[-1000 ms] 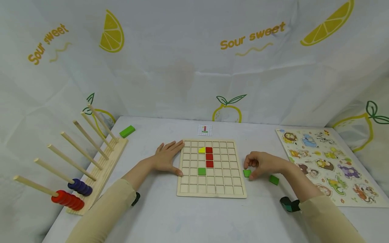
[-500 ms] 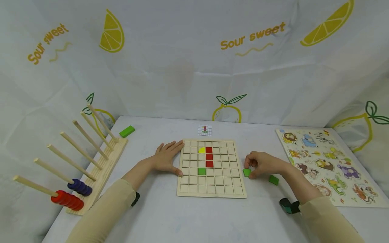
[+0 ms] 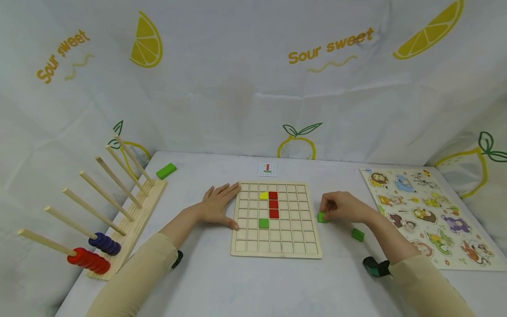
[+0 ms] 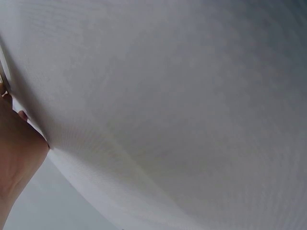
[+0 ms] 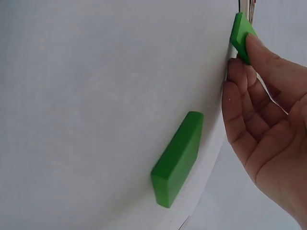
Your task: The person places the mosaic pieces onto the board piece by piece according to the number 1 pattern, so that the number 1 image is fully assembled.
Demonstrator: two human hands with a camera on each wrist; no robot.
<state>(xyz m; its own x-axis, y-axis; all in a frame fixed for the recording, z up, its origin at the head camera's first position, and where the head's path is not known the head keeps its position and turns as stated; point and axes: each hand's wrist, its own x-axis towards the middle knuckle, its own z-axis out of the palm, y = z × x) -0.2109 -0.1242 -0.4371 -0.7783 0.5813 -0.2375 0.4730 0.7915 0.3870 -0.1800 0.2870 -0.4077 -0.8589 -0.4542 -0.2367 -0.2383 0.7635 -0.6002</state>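
My left hand (image 3: 217,207) lies flat with spread fingers on the table, thumb and fingertips at the left edge of a wooden grid board (image 3: 293,248). The left wrist view shows only part of this hand, at its left edge. Set into the board are a column of red squares (image 3: 273,204), a yellow rounded piece (image 3: 264,196) beside the top one, and a green square (image 3: 263,223) lower left. Just right of the board, my right hand (image 3: 343,207) pinches a green block (image 5: 241,36) between thumb and fingers. A second green block (image 5: 176,160) rests near the wrist.
A small pattern card (image 3: 267,169) lies behind the board. At left stands a wooden peg rack (image 3: 136,229) with red rings (image 3: 88,260) and blue rings (image 3: 104,244). Another green block (image 3: 166,171) sits behind it. An animal puzzle board (image 3: 431,220) lies at right.
My right hand has shifted slightly away from me along the board's right side, and the green block at its fingertips has moved with it. My left hand has stayed put.
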